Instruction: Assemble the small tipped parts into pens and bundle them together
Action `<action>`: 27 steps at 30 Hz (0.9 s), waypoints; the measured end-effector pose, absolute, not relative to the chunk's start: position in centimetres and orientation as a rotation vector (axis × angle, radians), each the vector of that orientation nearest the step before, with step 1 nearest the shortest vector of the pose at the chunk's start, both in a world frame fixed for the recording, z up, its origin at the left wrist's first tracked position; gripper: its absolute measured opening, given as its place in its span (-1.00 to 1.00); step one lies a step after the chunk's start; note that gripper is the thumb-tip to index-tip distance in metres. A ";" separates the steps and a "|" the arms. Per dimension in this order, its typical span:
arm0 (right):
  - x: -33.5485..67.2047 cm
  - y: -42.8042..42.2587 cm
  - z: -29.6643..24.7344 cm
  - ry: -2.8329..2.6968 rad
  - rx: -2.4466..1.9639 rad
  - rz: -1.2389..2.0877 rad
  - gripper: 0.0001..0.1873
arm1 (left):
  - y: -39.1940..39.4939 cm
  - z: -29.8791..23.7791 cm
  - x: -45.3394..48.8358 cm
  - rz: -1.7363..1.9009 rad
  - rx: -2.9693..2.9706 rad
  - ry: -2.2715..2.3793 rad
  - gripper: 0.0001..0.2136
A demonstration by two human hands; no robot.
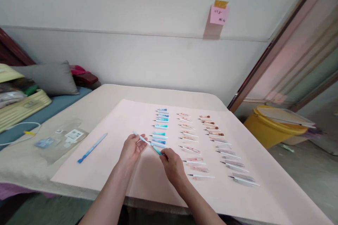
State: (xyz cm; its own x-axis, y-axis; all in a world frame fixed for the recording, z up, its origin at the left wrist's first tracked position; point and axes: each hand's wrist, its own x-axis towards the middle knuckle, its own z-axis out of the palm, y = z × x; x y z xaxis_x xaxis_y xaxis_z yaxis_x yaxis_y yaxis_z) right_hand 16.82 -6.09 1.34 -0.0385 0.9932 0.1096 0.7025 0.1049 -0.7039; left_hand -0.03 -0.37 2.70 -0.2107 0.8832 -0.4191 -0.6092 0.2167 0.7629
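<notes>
The person holds a thin blue pen in the air between both hands, low over the pink sheet that covers most of the table. The left hand has its fingers closed around the pale end. The right hand pinches the darker end, its fingers closed too. The pen is therefore gripped at both ends and lies slanted. This two-handed hold seems to keep it steady and leaves its middle free.

Just behind the pen lies the blue column of small pieces, each one turned crosswise and apart from its neighbour. To the right are a middle column of pinkish and white pieces and a far column of brown and grey ones. The columns seem to be sorted by colour, with bare lanes between them, so a hand can probably enter without touching the others.

A long blue tool lies alone on the left part of the sheet, well apart from the columns. Around it is the widest open room. Beyond the left edge of the sheet, some clear plastic bags rest on the table. The near edge of the table runs under the forearms. Past the right edge, a yellow bucket stands on the floor.
</notes>
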 end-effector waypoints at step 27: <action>17.1 -7.0 1.8 -1.933 -1.676 0.458 -0.86 | -1.9 2.8 2.6 1.308 0.622 1.133 -0.91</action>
State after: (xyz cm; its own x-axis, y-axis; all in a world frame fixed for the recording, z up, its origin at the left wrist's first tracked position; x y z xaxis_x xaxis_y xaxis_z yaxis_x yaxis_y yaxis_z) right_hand 17.14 -6.97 1.85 -0.0848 0.9812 0.1732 0.7992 0.1708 -0.5763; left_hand 2.56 -1.93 2.85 -0.1197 0.9497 -0.2895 -0.4222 0.2152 0.8806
